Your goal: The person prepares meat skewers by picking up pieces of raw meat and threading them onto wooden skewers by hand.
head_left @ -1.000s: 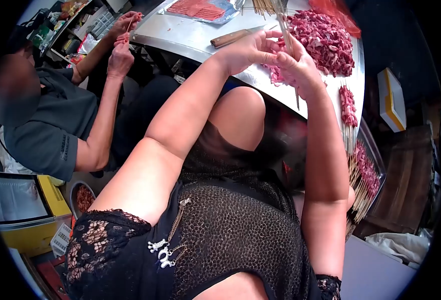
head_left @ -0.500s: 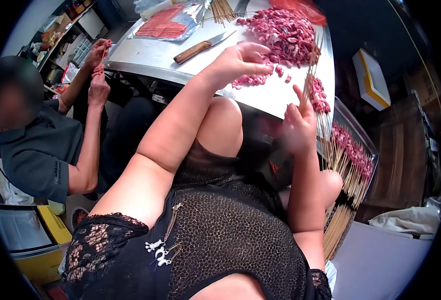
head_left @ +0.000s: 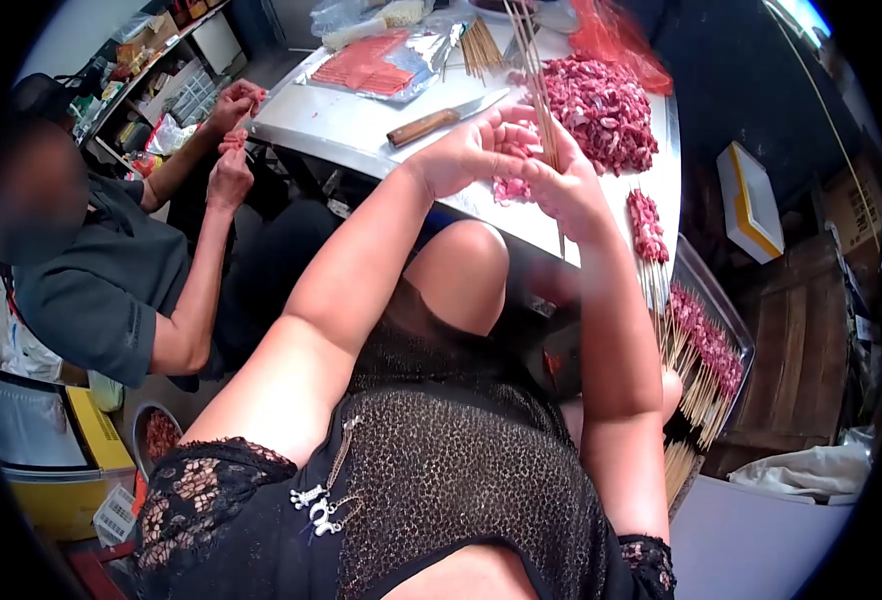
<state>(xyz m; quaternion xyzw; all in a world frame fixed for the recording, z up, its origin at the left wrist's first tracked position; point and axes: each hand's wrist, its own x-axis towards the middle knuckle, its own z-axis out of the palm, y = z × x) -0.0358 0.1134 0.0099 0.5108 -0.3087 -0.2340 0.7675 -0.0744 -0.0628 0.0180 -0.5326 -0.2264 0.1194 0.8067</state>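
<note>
My right hand is back from the tray, pinching 1 fresh skewer upright; left hand closes on meat at the table edge — threading restarts.

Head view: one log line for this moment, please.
right hand: holds bare skewers | left hand: at meat pieces | meat pile: beyond
</note>
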